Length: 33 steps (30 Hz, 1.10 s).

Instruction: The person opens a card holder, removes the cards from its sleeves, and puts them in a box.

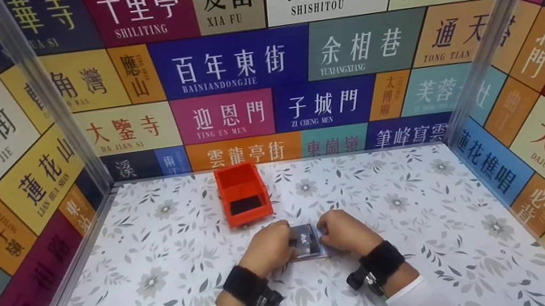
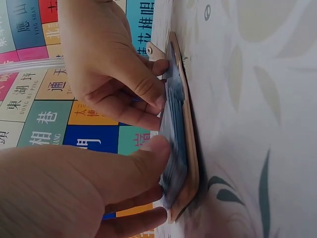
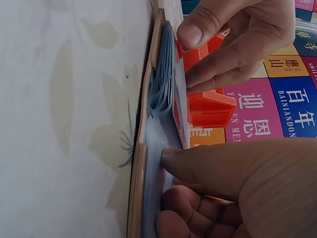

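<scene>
White sleeves (image 1: 416,299) nearest me, then black wrist straps (image 1: 383,258). My left hand (image 1: 269,246): thumb and fingers pinching a raised leaf of the card holder (image 1: 305,242). My right hand (image 1: 346,231): thumb on a clear pocket, fingers curled, gripping the opposite side. Card holder lies open on the floral tabletop (image 1: 161,277), between both hands; tan edge, stacked clear pockets (image 3: 159,99), snap tab (image 2: 155,51). Beyond, slightly left: orange bin (image 1: 251,216), dark item (image 1: 245,204) inside. Back: colourful sign-panel wall (image 1: 234,80).
</scene>
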Tool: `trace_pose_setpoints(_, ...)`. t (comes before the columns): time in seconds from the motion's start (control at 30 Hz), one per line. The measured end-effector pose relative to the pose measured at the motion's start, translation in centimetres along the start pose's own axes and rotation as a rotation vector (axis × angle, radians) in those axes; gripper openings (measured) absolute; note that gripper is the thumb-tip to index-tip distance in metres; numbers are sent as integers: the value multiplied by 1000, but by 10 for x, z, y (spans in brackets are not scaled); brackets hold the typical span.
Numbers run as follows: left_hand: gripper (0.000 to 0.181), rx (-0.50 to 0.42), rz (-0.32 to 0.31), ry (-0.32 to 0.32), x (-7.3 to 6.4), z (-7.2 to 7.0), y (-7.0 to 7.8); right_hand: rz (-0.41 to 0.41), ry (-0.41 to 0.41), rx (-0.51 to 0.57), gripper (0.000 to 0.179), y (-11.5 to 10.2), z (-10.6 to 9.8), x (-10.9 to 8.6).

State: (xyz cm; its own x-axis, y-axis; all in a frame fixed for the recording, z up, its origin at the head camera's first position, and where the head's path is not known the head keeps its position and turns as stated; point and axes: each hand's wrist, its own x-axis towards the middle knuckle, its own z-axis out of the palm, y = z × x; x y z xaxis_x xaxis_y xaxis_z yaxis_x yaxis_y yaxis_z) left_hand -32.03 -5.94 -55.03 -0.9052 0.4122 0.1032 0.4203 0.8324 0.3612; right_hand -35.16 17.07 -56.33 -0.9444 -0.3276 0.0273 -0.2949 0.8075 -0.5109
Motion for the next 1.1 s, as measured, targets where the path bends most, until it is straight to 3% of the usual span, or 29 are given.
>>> trace_pose_setpoints(0.13,24,-7,-2,3,1,0,-1,-1,-2,39,15,0,-1,0)
trace_pose_setpoints(0.3,27,-28,-2,13,0,-1,-1,64,-8,179,8,0,1,1)
trace_pose_setpoints(0.6,18,-4,49,41,0,1,-1,209,-56,414,12,-2,0,1)
trace_pose_setpoints(0.7,17,16,61,43,0,2,-1,223,-47,475,15,-1,2,3)
trace_pose_setpoints(0.93,22,30,15,22,0,1,1,190,-15,523,34,-2,6,4)
trace_pose_setpoints(1.1,21,2,-4,15,1,2,1,202,-8,535,27,-7,3,3)
